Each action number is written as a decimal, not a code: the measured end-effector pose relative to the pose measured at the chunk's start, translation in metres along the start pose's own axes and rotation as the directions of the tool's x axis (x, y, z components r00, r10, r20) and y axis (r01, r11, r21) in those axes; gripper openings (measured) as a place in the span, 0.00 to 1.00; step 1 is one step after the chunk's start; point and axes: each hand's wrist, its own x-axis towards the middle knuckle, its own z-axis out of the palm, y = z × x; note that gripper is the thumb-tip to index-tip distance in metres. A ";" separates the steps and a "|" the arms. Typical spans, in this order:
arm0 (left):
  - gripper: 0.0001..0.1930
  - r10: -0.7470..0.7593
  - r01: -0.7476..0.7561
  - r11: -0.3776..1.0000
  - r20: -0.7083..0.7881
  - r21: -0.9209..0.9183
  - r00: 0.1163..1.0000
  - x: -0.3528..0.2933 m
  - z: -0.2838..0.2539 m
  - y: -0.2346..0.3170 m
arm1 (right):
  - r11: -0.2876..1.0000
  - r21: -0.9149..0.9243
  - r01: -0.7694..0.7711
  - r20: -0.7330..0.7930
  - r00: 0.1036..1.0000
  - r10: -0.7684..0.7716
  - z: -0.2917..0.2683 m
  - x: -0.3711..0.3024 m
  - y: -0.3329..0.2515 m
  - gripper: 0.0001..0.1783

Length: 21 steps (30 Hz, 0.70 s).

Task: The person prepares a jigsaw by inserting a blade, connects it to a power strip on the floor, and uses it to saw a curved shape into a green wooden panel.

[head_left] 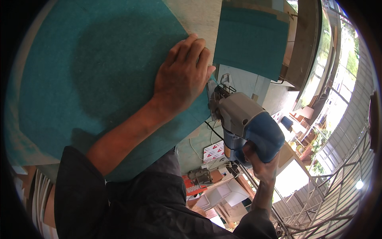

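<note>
A large green board (115,51) spreads across the left side of the view. My left hand (181,75) lies on top of it near its right edge, palm down, fingers slightly bent and a little apart, thumb toward the edge. My right hand (260,163) is closed around the handle of a blue and grey jigsaw (246,117). The jigsaw's metal base is up against the board's right edge, just beside my left thumb. Its blade is hidden from this view.
Pale wood (197,14) borders the green board's far edge. Another green panel (250,44) is at the upper right. Below the jigsaw are a dark cable (215,131), a red and white box (214,151) and assorted boards. A metal roof frame (338,175) curves along the right.
</note>
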 end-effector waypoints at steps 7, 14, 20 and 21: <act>0.25 0.004 -0.004 1.000 -0.001 -0.010 1.000 0.002 -0.001 -0.001 | 1.000 -0.001 0.014 -0.008 1.000 -0.014 0.001 0.001 0.000 0.11; 0.24 -0.010 0.010 0.999 -0.004 -0.043 1.000 0.000 -0.002 0.000 | 1.000 0.002 0.003 0.025 1.000 -0.004 -0.002 0.001 -0.001 0.11; 0.23 -0.013 0.012 0.997 -0.014 -0.074 1.000 0.000 -0.005 0.000 | 1.000 0.014 0.010 0.009 1.000 -0.010 0.001 0.002 -0.001 0.11; 0.23 -0.011 0.010 0.997 -0.017 -0.079 1.000 0.000 -0.005 0.000 | 1.000 0.011 0.017 0.010 1.000 -0.017 0.001 0.002 -0.003 0.11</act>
